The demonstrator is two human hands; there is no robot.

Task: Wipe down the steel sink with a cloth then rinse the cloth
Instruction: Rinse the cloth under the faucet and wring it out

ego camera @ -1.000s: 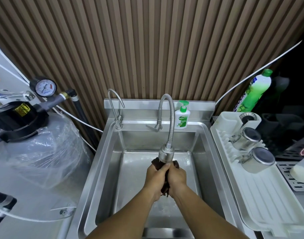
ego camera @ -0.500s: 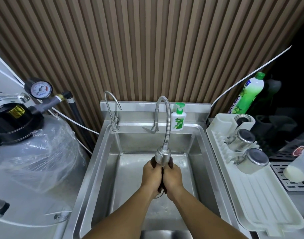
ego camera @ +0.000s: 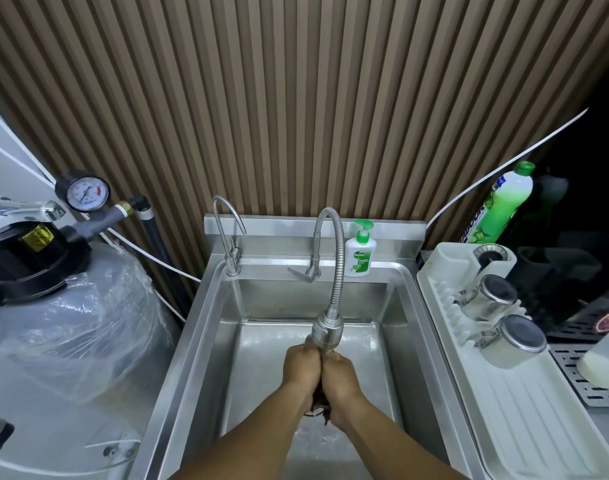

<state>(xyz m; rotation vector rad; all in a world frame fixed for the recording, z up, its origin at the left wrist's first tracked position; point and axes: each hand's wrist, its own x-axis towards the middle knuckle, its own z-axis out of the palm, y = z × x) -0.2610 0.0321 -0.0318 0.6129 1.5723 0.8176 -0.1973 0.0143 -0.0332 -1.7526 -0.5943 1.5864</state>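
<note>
Fingers [ego camera: 305,352] of left hand [ego camera: 301,368] and right hand [ego camera: 342,375] now nearly hide the clenched cloth [ego camera: 319,396]

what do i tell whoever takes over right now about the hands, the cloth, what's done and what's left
Left hand: fingers grip the dark cloth.
Right hand: grips the same cloth, pressed against the left.
Cloth: bunched between both hands, just under the flexible tap's head, over the steel sink.
Done: wiping looks finished; rinsing is under way.
Left: finish rinsing, probably wring out. Water flow is hard to see.
</note>
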